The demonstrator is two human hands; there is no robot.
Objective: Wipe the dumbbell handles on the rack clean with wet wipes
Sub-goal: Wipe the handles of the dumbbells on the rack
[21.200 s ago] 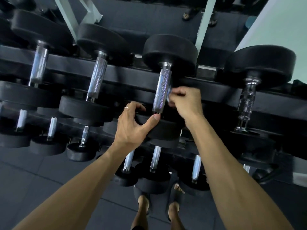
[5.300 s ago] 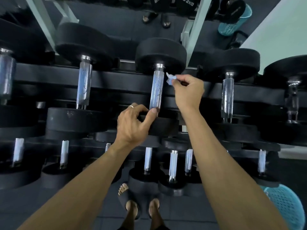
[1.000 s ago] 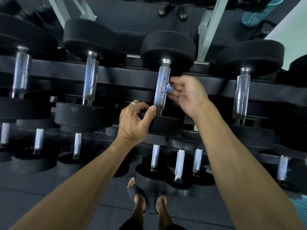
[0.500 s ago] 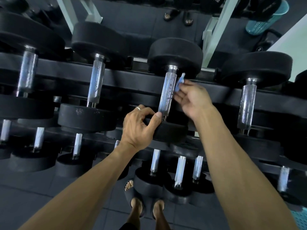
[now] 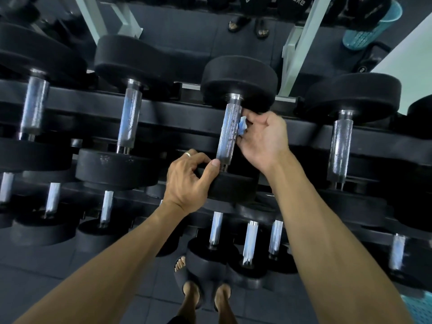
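Observation:
A black dumbbell with a knurled chrome handle (image 5: 229, 132) lies on the top tier of the black rack (image 5: 177, 115). My left hand (image 5: 190, 181) grips the near head (image 5: 233, 187) of this dumbbell, thumb on its top edge. A small crumpled wet wipe (image 5: 242, 126) is pinched in my right hand (image 5: 264, 139) and pressed against the right side of the handle, near its upper half. Most of the wipe is hidden by my fingers.
More dumbbells lie on the top tier to the left (image 5: 129, 120) and right (image 5: 341, 146), with smaller ones on lower tiers (image 5: 250, 242). A mirror behind the rack reflects a teal basket (image 5: 371, 26). My sandalled feet (image 5: 203, 295) stand on the dark floor.
My right hand has slid the wipe down the handle from just under the far head to the upper middle. The left hand keeps its grip on the near head.

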